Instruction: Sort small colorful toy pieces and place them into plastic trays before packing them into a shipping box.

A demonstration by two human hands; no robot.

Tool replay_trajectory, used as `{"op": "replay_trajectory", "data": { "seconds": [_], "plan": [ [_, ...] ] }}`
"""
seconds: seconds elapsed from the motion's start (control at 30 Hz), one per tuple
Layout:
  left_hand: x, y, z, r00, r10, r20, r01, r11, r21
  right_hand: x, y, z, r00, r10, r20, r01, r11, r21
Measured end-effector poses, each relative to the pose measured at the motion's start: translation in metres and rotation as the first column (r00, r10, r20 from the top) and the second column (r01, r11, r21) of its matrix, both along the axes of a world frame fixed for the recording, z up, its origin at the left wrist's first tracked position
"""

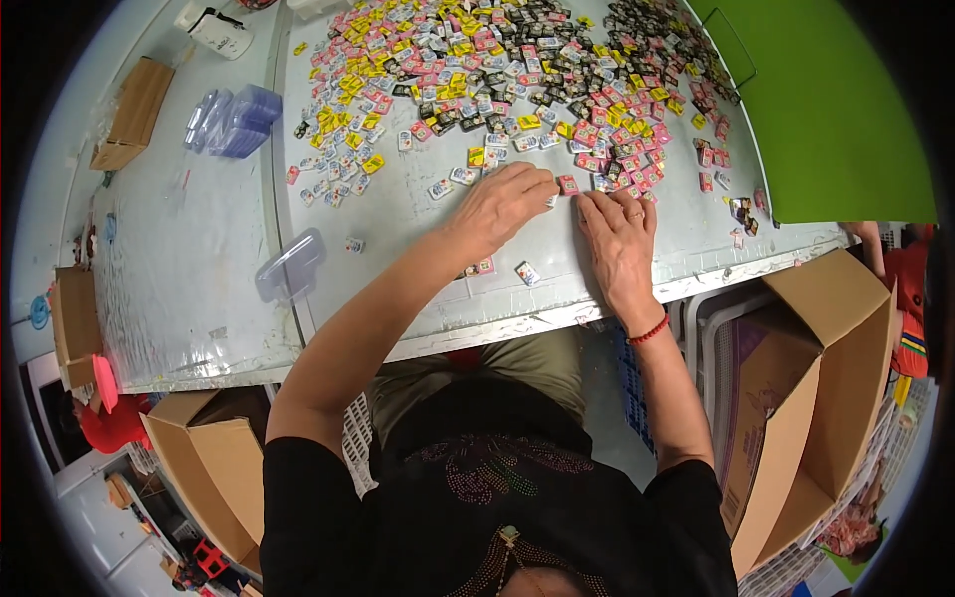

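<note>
Many small block-shaped pieces with printed faces (pixel 477 80), in pink, yellow, white and black, lie spread over the far part of the white table (pixel 418 214). My left hand (pixel 505 204) is curled at the pile's near edge, with a small white piece (pixel 551 201) at its fingertips. Beside those fingertips lies a pink piece (pixel 568 185). My right hand (pixel 619 239), with a red bead bracelet at its wrist, rests on the table with fingers stretched towards the pink pieces (pixel 632 164). What lies under its palm is hidden.
Clear plastic trays (pixel 234 119) stand stacked at the left, and a single clear tray (pixel 290 267) lies nearer me. A green panel (pixel 846 109) borders the right side. Open cardboard boxes (pixel 806 398) stand below the table's front edge. A person's red sleeve (pixel 910 289) shows far right.
</note>
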State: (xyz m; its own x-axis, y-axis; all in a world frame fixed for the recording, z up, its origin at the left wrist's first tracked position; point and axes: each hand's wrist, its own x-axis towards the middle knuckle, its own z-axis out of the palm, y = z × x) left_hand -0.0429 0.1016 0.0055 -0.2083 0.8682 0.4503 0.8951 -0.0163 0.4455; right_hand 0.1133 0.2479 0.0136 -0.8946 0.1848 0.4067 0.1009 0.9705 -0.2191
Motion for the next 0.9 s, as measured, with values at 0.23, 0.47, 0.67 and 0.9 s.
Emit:
{"op": "replay_trajectory", "data": {
  "seconds": [0.23,0.47,0.67,0.9],
  "plan": [
    [-0.019,-0.003,-0.004,0.994,0.099,0.054,-0.098,0.995,-0.010,-0.002,0.004,-0.005,0.997,-0.053,-0.051,0.050,0.997,-0.062],
    [-0.005,0.009,0.003,0.995,0.056,0.080,-0.056,0.998,0.003,-0.002,0.008,0.005,0.993,-0.045,-0.113,0.033,0.994,-0.109],
    [-0.006,0.024,-0.009,0.997,-0.001,0.079,-0.001,1.000,0.027,-0.029,0.042,0.014,0.996,-0.095,-0.005,0.095,0.994,0.048],
    [-0.008,0.021,-0.005,0.986,0.008,0.167,-0.015,0.999,0.038,-0.029,0.054,0.014,0.997,-0.083,0.010,0.082,0.996,0.045]
  ]
}}
